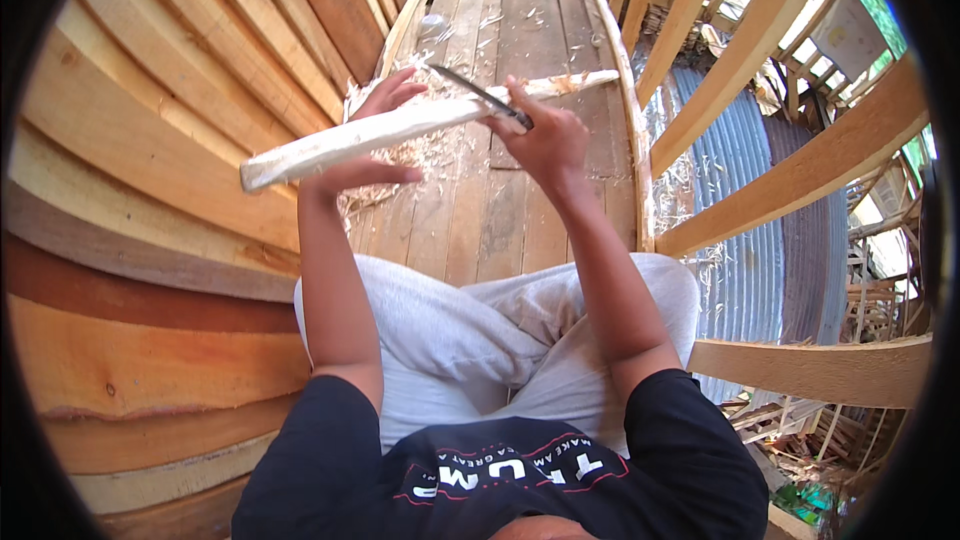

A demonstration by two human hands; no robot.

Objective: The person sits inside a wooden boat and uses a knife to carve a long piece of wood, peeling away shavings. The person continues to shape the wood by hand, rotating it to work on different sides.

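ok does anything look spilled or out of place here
Only mess: pale wood shavings lie scattered over the plank floor below the wooden stick, and some seem to lie on the corrugated metal sheet beyond the slats. They look untidy, but may well come from the knife in the right hand. Nothing looks clearly damaged.

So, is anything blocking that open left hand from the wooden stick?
Nothing visible does: the left hand is beneath the whittled stick, though contact is unclear. The knife in the right hand points that way but isn't between them.
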